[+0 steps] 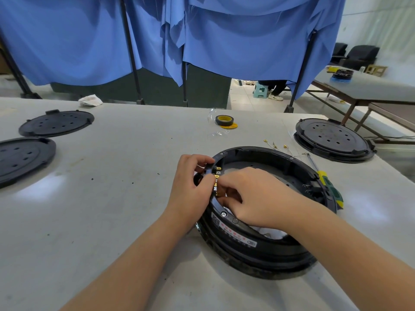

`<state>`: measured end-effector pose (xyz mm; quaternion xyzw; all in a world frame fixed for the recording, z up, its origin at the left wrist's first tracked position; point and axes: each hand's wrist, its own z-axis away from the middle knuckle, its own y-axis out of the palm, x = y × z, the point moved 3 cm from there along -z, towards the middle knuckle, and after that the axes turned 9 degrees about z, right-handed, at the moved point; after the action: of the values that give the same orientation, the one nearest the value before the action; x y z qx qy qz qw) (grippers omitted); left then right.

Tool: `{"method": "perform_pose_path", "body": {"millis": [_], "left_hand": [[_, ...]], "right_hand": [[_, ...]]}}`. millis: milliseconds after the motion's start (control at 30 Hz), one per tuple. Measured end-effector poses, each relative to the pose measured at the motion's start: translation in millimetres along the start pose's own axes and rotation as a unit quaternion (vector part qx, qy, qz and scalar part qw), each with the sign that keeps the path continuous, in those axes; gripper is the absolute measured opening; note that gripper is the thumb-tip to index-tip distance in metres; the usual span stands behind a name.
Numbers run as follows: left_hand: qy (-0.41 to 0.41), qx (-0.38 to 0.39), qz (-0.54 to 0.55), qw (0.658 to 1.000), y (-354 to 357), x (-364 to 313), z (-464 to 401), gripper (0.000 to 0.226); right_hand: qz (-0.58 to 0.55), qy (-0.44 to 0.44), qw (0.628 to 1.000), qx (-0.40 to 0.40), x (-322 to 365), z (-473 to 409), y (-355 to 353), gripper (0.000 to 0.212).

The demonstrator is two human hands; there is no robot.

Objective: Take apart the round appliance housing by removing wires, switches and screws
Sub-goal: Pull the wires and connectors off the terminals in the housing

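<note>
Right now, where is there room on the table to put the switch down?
Bare table lies between the left hand and the two black lids. More lies near the front edge. It is crowded right of the housing: loose wires, a screwdriver, another round housing.

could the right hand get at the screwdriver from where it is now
Probably yes: the screwdriver lies in the open by the housing's far right rim, uncovered. The right hand would first have to let go of the switch.

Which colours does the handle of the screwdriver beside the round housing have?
Yellow and green: the screwdriver handle, seen in the head view.
</note>
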<state>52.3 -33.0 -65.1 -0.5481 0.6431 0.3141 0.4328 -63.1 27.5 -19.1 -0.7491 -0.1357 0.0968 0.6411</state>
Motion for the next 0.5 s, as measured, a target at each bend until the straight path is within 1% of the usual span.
{"method": "perform_pose_path", "body": {"millis": [300, 400, 500], "left_hand": [[0.002, 0.007, 0.000, 1.000, -0.3, 0.3, 0.0, 0.030], [0.005, 0.004, -0.003, 1.000, -0.5, 0.5, 0.4, 0.030], [0.003, 0.004, -0.003, 1.000, 0.1, 0.7, 0.1, 0.031]], "right_hand": [[0.006, 0.015, 1.000, -0.012, -1.7, 1.9, 1.3, 0.014], [-0.005, 0.035, 0.999, 0.001, -5.3, 4.6, 0.9, 0.022], [-0.016, 0.032, 0.999, 0.020, -8.9, 7.4, 1.0, 0.023]]}}
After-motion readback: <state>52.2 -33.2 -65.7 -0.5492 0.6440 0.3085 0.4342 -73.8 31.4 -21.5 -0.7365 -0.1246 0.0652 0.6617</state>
